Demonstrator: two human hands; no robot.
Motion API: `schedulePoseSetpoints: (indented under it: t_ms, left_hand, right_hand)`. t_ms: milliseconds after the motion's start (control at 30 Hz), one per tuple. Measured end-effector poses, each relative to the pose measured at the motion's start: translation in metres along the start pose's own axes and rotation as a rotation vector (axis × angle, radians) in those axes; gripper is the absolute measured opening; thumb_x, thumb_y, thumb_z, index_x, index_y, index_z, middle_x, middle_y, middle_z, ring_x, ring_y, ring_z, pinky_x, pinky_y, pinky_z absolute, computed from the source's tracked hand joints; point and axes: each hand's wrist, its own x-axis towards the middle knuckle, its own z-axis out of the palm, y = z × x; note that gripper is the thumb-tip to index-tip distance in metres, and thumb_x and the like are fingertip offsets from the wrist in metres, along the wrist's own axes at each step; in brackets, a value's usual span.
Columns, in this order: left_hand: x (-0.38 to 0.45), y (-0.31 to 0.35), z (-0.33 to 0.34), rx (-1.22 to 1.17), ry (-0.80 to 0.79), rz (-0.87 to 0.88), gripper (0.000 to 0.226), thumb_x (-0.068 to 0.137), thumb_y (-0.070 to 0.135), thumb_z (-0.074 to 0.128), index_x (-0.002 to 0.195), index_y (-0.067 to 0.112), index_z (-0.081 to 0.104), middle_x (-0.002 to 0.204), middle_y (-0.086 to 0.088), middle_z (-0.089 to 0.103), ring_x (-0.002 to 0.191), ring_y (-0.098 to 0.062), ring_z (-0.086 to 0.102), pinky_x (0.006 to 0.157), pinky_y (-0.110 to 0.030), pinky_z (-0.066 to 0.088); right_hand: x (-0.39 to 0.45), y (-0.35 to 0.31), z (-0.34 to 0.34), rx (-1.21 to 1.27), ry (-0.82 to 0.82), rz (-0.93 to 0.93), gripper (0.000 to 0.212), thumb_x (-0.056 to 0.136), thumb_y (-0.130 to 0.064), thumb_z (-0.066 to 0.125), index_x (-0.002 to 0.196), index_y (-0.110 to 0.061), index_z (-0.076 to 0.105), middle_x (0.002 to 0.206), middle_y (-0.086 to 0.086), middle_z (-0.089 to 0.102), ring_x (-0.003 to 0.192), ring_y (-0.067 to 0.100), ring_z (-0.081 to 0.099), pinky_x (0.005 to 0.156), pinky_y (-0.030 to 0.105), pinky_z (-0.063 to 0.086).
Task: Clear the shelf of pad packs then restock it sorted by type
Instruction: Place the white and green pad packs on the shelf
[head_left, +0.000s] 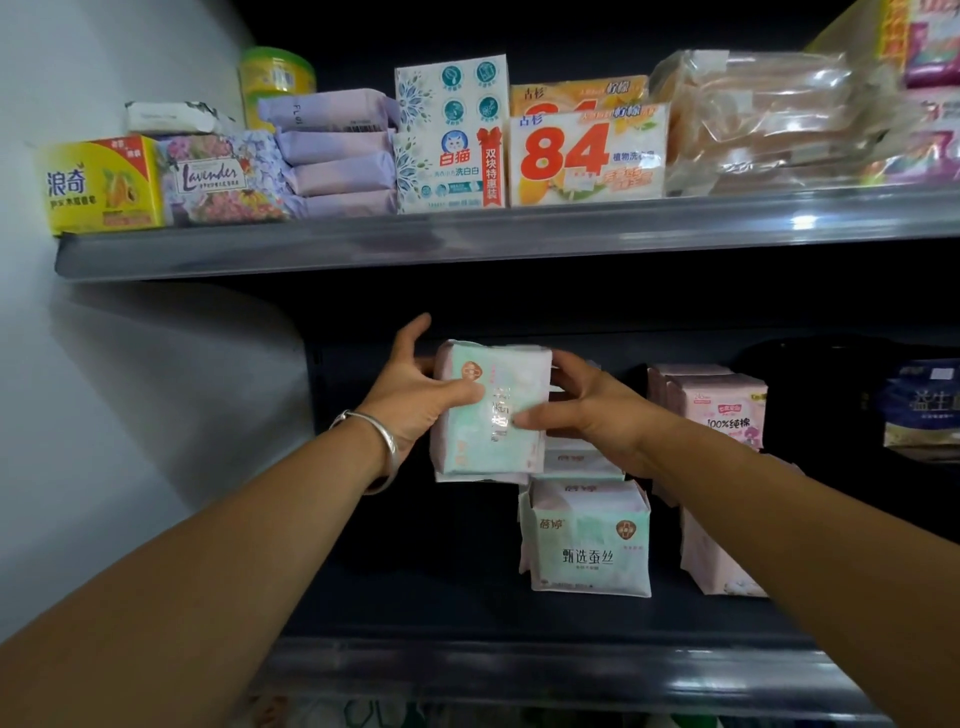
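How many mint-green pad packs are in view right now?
3: one held pack in both hands, one middle pack partly hidden behind it, one front pack standing on the shelf. More may be hidden.

1. Landmark: standing mint pack (589, 540) on lower shelf (519, 670).
2. Left of it: bare dark shelf floor through to the white side wall (130, 415); open passage.
3. Directly above: held mint pack (491, 410), gripped by left hand (415, 395) and right hand (587, 410), fills the gap.
4. Right of it: pink packs (722, 410) close beside; narrow slot only.
5. Higher up: upper shelf edge (467, 244) caps headroom.
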Motion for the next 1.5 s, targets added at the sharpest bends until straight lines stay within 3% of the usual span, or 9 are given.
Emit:
schedulePoseSetpoints:
  t_ms: [233,400,600,700,900,1100,1333,1433,1500]
  left_hand:
    - [0.001,-0.001,-0.007,0.19,-0.141,-0.062,0.095,0.072,-0.005,0.071,0.144,0.036,0.023,0.107,-0.007,0.068,0.091,-0.026,0.069,0.083,-0.045,0.056]
    - [0.003,0.002,-0.001,0.276,-0.298,-0.058,0.095,0.073,-0.009,0.069,0.142,0.038,0.024,0.094,0.016,0.07,0.088,-0.019,0.071,0.07,-0.032,0.058]
    - [0.008,-0.013,-0.012,0.378,-0.062,-0.074,0.105,0.066,0.024,0.082,0.148,0.019,0.017,0.149,-0.008,0.034,0.134,-0.02,0.037,0.104,-0.03,0.036]
    - [-0.002,-0.031,-0.014,0.221,-0.125,-0.26,0.107,0.056,0.035,0.085,0.144,0.017,0.028,0.133,-0.005,0.054,0.118,-0.021,0.055,0.096,-0.038,0.046]
    - [0.012,-0.045,-0.001,0.024,-0.039,-0.226,0.041,0.066,0.01,0.082,0.103,0.013,0.065,0.096,-0.004,0.073,0.087,-0.018,0.071,0.079,-0.033,0.057]
    - [0.036,-0.062,0.001,0.129,0.133,-0.151,0.056,0.061,0.015,0.086,0.111,0.012,0.06,0.102,-0.003,0.07,0.09,-0.02,0.068,0.084,-0.037,0.056]
    - [0.056,-0.081,0.046,0.098,0.057,-0.146,0.049,0.067,0.015,0.083,0.11,0.014,0.06,0.103,-0.002,0.07,0.093,-0.019,0.067,0.082,-0.035,0.055]
    - [0.07,-0.089,0.063,0.077,0.017,-0.138,0.048,0.069,0.013,0.081,0.112,0.012,0.06,0.105,-0.002,0.07,0.092,-0.017,0.068,0.074,-0.026,0.054]
    - [0.079,-0.094,0.072,0.069,-0.02,-0.139,0.044,0.07,0.012,0.08,0.11,0.012,0.062,0.105,-0.002,0.07,0.09,-0.016,0.068,0.072,-0.025,0.054]
  right_hand:
    - [0.002,0.006,-0.001,-0.007,0.018,0.086,0.081,0.072,0.0,0.076,0.139,-0.023,0.038,0.13,0.002,0.051,0.109,0.024,0.061,0.094,0.038,0.052]
    - [0.0,-0.004,0.01,-0.264,-0.085,0.129,0.053,0.068,-0.002,0.079,0.116,-0.015,0.059,0.109,0.007,0.069,0.098,0.023,0.067,0.086,0.031,0.055]
    - [0.009,0.01,0.004,-0.054,0.147,0.147,0.055,0.067,-0.005,0.081,0.116,-0.011,0.056,0.108,0.008,0.069,0.096,0.026,0.067,0.085,0.038,0.056]
    - [0.012,0.015,0.005,0.095,0.184,0.169,0.055,0.072,-0.009,0.078,0.121,-0.009,0.053,0.11,0.008,0.069,0.096,0.025,0.068,0.079,0.035,0.056]
    - [0.021,0.02,0.0,-0.019,0.161,0.167,0.059,0.075,-0.015,0.077,0.128,-0.014,0.051,0.119,0.001,0.065,0.108,0.022,0.062,0.096,0.038,0.048]
    - [0.03,0.034,-0.043,-0.252,0.53,0.206,0.033,0.085,0.003,0.057,0.117,-0.002,0.059,0.108,0.019,0.062,0.088,0.025,0.055,0.077,0.035,0.051]
    - [0.027,0.053,-0.064,-0.408,0.523,0.301,0.025,0.082,0.002,0.056,0.104,0.001,0.066,0.081,0.005,0.059,0.081,0.02,0.052,0.068,0.028,0.046]
    - [0.027,0.052,-0.067,-0.425,0.507,0.315,0.018,0.083,0.006,0.055,0.091,-0.009,0.061,0.085,0.023,0.056,0.074,0.018,0.051,0.077,0.029,0.044]
    - [0.027,0.05,-0.069,-0.484,0.493,0.31,0.026,0.085,0.008,0.052,0.103,-0.009,0.059,0.074,0.002,0.042,0.064,0.011,0.038,0.087,0.025,0.038]
